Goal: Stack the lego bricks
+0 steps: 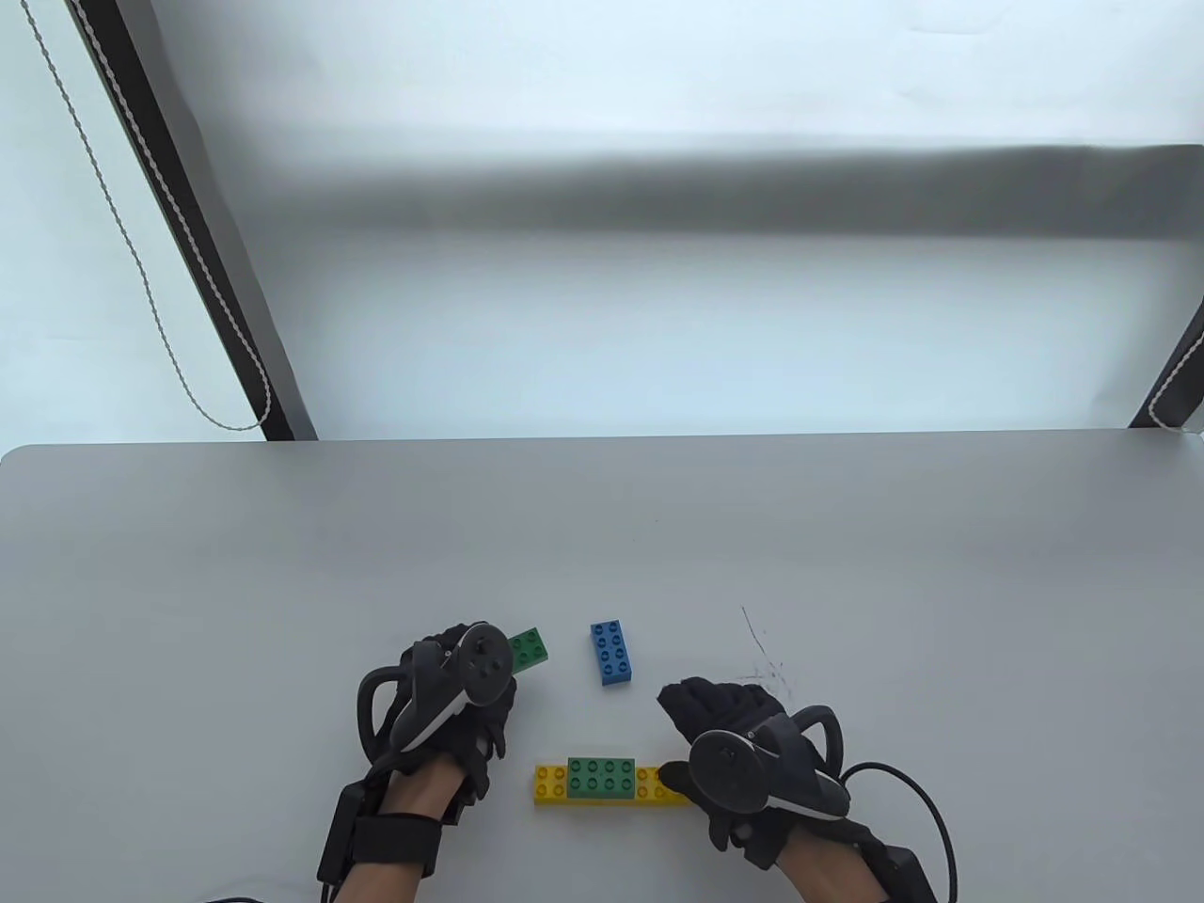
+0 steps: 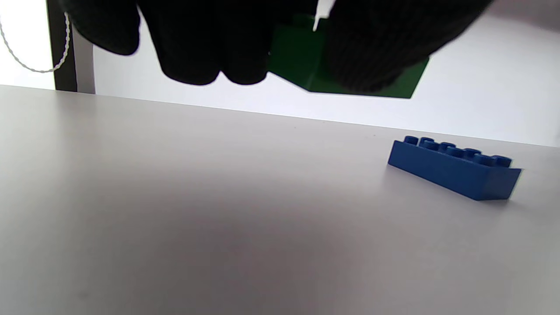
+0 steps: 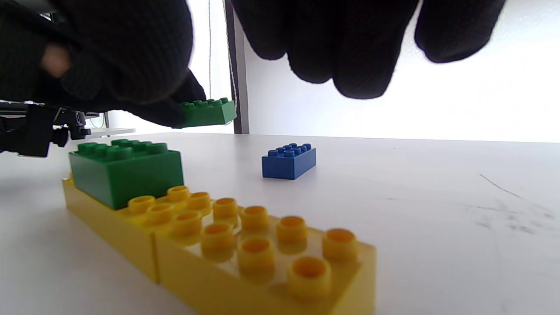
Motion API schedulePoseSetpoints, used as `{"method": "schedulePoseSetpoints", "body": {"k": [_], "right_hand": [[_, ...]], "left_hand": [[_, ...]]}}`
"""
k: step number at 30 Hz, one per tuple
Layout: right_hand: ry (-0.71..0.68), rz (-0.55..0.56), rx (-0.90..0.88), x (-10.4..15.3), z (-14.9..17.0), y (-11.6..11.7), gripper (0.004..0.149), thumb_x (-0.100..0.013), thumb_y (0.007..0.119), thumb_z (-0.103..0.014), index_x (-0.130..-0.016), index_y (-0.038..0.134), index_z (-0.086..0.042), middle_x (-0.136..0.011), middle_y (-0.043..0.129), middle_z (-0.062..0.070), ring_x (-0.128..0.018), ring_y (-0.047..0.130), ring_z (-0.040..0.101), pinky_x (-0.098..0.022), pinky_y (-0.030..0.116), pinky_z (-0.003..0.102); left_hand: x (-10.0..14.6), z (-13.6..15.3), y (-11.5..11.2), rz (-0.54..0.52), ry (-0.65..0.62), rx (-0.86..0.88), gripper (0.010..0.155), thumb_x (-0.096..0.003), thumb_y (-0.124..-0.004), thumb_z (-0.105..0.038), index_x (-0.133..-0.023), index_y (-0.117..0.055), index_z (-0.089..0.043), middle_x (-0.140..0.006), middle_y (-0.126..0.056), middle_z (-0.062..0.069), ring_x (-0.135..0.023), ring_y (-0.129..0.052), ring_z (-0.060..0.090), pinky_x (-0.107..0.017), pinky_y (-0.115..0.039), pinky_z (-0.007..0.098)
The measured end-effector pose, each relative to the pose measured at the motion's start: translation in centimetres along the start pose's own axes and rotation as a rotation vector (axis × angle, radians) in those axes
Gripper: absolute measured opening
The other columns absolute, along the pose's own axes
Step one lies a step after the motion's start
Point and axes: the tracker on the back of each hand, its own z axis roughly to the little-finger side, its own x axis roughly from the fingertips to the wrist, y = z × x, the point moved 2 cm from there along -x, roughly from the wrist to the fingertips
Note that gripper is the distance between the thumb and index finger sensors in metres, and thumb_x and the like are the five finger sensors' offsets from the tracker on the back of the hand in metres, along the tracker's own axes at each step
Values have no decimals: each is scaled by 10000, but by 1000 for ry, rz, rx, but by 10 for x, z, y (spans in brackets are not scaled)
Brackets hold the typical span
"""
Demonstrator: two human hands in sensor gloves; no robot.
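My left hand (image 1: 508, 663) grips a small green brick (image 1: 530, 648) and holds it above the table; the left wrist view shows this brick (image 2: 306, 70) between my fingers (image 2: 197, 48) and thumb. A blue brick (image 1: 611, 653) lies on the table to its right and shows in the left wrist view (image 2: 455, 173). Two yellow bricks (image 1: 550, 785) lie end to end in a row near the front, with a green brick (image 1: 602, 779) stacked on their middle. My right hand (image 1: 682, 736) is open at the row's right end, thumb by the yellow brick (image 3: 262, 258); contact is unclear.
The grey table (image 1: 847, 564) has pen scratches (image 1: 767, 658) to the right of the blue brick. Its far edge runs across the middle of the table view. A black post with a bead cord (image 1: 188, 235) stands behind the table at the left.
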Motion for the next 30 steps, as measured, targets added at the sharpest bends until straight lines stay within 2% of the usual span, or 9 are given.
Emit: {"method": "schedulePoseSetpoints", "body": {"k": [6, 18, 24, 30], "right_hand": [[-39, 107, 54, 3, -11, -9, 811, -314, 871, -516, -961, 567, -132, -970, 705, 149, -827, 834, 407, -599, 695, 631], [-65, 213, 116, 7, -27, -19, 847, -317, 873, -512, -974, 525, -105, -980, 673, 168, -833, 815, 414, -594, 701, 622], [-32, 244, 158, 7, -30, -21, 799, -316, 882, -499, -939, 607, -82, -925, 761, 177, -771, 889, 401, -556, 756, 602], [-34, 265, 169, 8, -31, -24, 735, -304, 904, -478, -887, 702, -80, -850, 859, 157, -698, 966, 361, -526, 803, 576]], "left_hand": [[13, -32, 11, -40, -141, -40, 697, -384, -831, -454, -948, -541, -165, -985, -735, 89, -889, -773, 323, -683, -617, 618], [49, -92, 31, -131, -387, -61, 691, -378, -852, -466, -942, -567, -186, -957, -763, 71, -864, -796, 292, -691, -609, 619], [60, -109, 33, -152, -462, -48, 687, -362, -881, -484, -923, -599, -206, -934, -793, 53, -846, -821, 274, -689, -623, 610], [64, -113, 35, -166, -478, -45, 683, -355, -898, -477, -912, -609, -206, -923, -800, 51, -837, -828, 272, -687, -629, 609]]}}
